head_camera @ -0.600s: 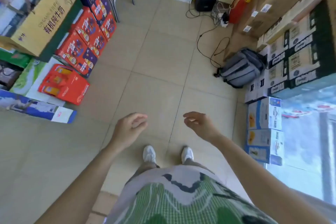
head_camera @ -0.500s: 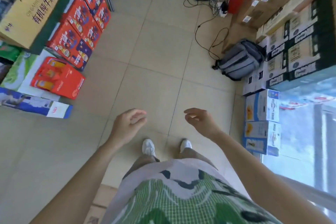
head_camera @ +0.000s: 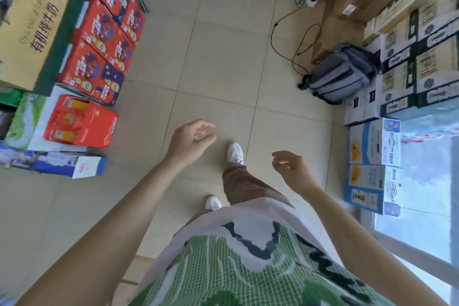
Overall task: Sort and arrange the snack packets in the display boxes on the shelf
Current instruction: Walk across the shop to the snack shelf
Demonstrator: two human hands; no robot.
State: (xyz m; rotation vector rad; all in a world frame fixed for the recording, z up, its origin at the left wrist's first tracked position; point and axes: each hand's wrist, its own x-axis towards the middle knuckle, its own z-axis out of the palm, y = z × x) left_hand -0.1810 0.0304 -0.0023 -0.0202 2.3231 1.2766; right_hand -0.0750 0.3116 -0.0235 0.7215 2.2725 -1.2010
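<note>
I look straight down at a tiled floor. My left hand (head_camera: 190,141) hangs in front of me with loosely curled fingers and holds nothing. My right hand (head_camera: 293,169) is out to the right, fingers relaxed, also empty. One white shoe (head_camera: 235,153) is stepped forward between my hands, the other (head_camera: 213,202) is behind it. No snack packets, display boxes or shelf are in view.
Red and purple cartons (head_camera: 99,45) and a red handled carton (head_camera: 82,122) line the floor at left. A grey backpack (head_camera: 342,74), black cables (head_camera: 295,40) and stacked milk cartons (head_camera: 422,57) stand at right. Blue-white cartons (head_camera: 372,164) sit by a glass door.
My right foot has stepped forward across the tiles. Both hands stay empty, and the view has shifted over the floor.
</note>
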